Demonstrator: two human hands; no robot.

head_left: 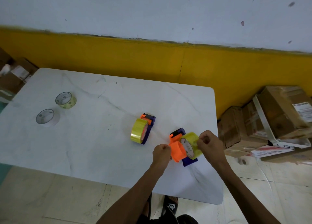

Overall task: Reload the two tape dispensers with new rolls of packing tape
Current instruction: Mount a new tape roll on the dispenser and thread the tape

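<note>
Near the table's right front, a purple and orange tape dispenser (189,161) lies under my hands. My left hand (161,153) grips its orange hub (177,152). My right hand (208,142) pinches a yellow tape roll (189,143), which sits tilted just beside the hub. A second purple and orange dispenser (149,122) lies to the left with a yellow roll (138,131) on it. Two nearly spent rolls lie flat at the far left, one yellowish (66,100) and one pale (47,117).
The white marble-pattern table (101,139) stands against a yellow and white wall. Cardboard boxes (273,119) are stacked on the floor to the right, and more boxes (13,75) sit at the far left. My sandalled foot (170,205) shows below the table's front edge.
</note>
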